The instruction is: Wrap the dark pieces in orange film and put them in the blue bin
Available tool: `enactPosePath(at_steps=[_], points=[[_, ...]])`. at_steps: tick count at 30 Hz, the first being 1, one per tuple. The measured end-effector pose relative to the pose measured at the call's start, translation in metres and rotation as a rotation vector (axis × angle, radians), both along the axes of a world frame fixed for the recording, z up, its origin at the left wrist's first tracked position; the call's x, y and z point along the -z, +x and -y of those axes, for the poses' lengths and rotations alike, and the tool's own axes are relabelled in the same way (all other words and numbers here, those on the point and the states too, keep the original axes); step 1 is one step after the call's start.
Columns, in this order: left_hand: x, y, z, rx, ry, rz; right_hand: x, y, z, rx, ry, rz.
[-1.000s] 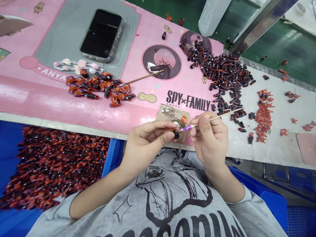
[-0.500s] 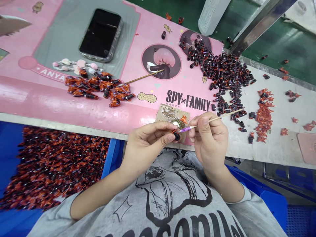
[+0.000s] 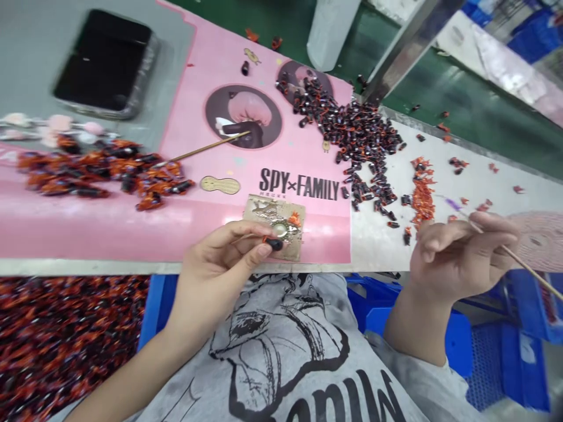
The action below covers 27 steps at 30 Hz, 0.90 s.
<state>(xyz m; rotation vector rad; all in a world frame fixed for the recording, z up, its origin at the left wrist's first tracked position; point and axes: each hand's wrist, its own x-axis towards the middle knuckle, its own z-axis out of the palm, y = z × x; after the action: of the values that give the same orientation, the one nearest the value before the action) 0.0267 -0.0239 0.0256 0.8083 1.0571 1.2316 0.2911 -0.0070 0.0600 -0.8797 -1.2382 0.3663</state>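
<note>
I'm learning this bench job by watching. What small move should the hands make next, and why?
Probably swing the right hand leftward so its stick brings the purple tip to the small black piece pinched in the fingers of the left hand. The piece is held ready, but the tip is well apart from it, off to the right.

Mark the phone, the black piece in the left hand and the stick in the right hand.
phone (image 3: 103, 70): head view, middle of the dark screen.
black piece (image 3: 275, 244): head view, its rounded dark body.
stick (image 3: 528, 269): head view, bare wooden shaft at lower right.
</note>
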Motion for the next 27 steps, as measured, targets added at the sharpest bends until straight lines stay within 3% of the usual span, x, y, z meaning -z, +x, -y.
enactPosePath(at_steps=[3, 6, 12, 16, 24, 27], points=[[0.0, 0.003, -0.001, 0.021, -0.045, -0.039, -0.004, 0.047, 0.009, 0.379, 0.068, 0.291], [-0.002, 0.008, -0.001, 0.051, -0.081, -0.054, 0.002, 0.084, 0.016, 0.599, -0.116, 0.659], [-0.005, 0.009, 0.002, 0.061, -0.098, -0.094, 0.029, 0.124, 0.021, 0.496, -0.603, 1.005], [-0.003, 0.01, 0.004, 0.043, -0.103, -0.112, 0.041, 0.123, 0.028, 0.439, -0.743, 1.059], [-0.004, 0.02, 0.0, 0.114, -0.043, -0.023, 0.044, 0.117, 0.027, 0.46, -0.724, 0.975], [-0.003, 0.024, -0.002, 0.206, -0.033, 0.085, 0.031, 0.087, 0.02, 0.515, -0.577, 0.843]])
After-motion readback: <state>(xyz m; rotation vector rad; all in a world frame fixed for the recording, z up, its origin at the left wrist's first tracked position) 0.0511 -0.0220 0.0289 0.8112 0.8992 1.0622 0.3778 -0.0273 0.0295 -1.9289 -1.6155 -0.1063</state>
